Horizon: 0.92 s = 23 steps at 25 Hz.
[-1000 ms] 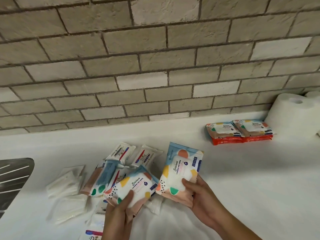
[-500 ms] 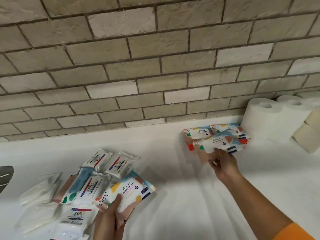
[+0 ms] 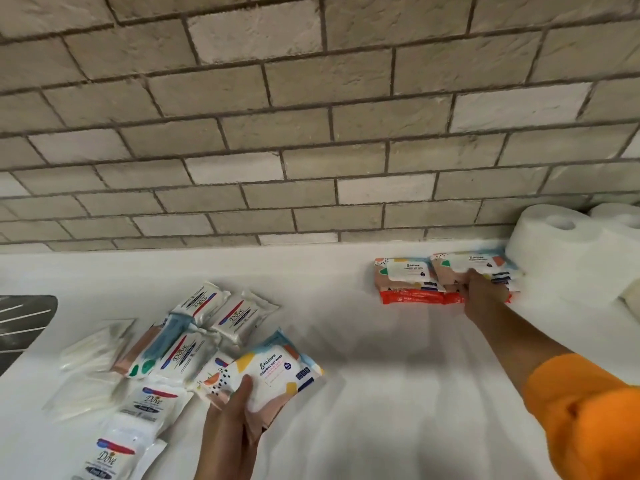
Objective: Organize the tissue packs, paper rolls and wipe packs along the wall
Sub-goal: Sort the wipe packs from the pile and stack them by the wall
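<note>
Head view: right hand grip (image 3: 479, 299) pinches top wipe pack (image 3: 474, 263) on the stack (image 3: 408, 296); left hand grip (image 3: 232, 431) clasps another pack (image 3: 273, 372).

I see the second roll (image 3: 620, 216) just right of the paper roll (image 3: 554, 251) cut off by the frame edge. Just left of the paper roll, the right hand (image 3: 481, 296) hides the wipe pack's (image 3: 464, 265) front edge.

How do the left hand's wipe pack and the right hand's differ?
The left pack is held tilted beside the pile; the right pack lies flat on a stack by the wall. The left pack is far from the paper rolls; the right pack is beside them. Same colourful print.
</note>
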Each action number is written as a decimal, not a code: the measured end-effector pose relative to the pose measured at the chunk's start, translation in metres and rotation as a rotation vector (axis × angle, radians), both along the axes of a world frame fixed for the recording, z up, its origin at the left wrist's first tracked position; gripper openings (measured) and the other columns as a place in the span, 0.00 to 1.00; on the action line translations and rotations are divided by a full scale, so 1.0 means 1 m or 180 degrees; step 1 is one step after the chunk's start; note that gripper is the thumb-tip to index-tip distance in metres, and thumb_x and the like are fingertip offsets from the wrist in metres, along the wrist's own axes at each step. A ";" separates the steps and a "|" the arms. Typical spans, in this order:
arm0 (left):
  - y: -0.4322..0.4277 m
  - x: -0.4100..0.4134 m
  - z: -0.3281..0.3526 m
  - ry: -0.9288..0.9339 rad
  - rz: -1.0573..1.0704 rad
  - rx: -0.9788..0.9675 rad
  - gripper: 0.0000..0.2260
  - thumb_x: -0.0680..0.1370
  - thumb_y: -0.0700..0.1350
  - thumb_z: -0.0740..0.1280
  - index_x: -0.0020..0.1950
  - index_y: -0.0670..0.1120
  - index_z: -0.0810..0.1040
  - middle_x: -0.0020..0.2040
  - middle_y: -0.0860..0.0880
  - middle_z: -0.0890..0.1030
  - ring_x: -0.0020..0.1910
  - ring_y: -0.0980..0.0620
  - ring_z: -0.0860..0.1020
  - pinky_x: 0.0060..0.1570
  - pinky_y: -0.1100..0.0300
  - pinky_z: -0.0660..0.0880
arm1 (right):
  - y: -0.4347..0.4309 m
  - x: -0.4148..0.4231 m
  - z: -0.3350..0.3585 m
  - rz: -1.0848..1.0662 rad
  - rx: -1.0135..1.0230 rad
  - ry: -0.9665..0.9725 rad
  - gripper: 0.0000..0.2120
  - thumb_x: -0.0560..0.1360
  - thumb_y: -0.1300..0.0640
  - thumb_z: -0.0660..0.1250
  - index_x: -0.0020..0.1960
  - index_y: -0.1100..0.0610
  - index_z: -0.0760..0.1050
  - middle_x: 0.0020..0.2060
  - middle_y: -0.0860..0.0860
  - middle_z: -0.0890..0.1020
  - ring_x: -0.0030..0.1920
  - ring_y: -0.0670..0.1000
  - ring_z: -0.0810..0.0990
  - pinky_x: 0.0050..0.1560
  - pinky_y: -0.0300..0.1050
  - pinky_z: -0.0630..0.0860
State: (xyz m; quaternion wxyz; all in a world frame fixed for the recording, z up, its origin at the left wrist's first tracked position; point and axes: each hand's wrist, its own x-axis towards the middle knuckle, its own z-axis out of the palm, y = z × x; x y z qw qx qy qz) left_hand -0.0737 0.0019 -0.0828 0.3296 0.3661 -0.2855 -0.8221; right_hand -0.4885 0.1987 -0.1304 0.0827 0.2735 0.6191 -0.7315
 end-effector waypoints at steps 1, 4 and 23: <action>0.003 -0.001 0.002 -0.0012 -0.0021 -0.0045 0.16 0.81 0.36 0.63 0.68 0.37 0.74 0.62 0.33 0.81 0.60 0.30 0.80 0.54 0.24 0.73 | 0.005 -0.018 -0.027 0.0054 0.0251 0.0048 0.27 0.71 0.42 0.75 0.63 0.53 0.73 0.57 0.51 0.82 0.55 0.55 0.83 0.58 0.54 0.82; 0.012 -0.004 0.005 -0.0046 -0.0048 -0.0059 0.15 0.82 0.33 0.61 0.67 0.39 0.75 0.60 0.36 0.83 0.58 0.32 0.82 0.51 0.25 0.75 | 0.009 -0.029 -0.050 0.0036 0.0620 0.0130 0.48 0.62 0.24 0.69 0.72 0.53 0.67 0.63 0.54 0.78 0.62 0.57 0.80 0.62 0.57 0.79; 0.016 -0.030 -0.001 -0.0052 -0.0538 0.0502 0.22 0.74 0.41 0.66 0.67 0.35 0.75 0.60 0.33 0.82 0.57 0.34 0.82 0.60 0.36 0.75 | -0.043 0.291 0.013 0.2878 -0.1115 -0.0671 0.22 0.68 0.43 0.72 0.51 0.60 0.80 0.37 0.57 0.82 0.36 0.57 0.81 0.35 0.46 0.76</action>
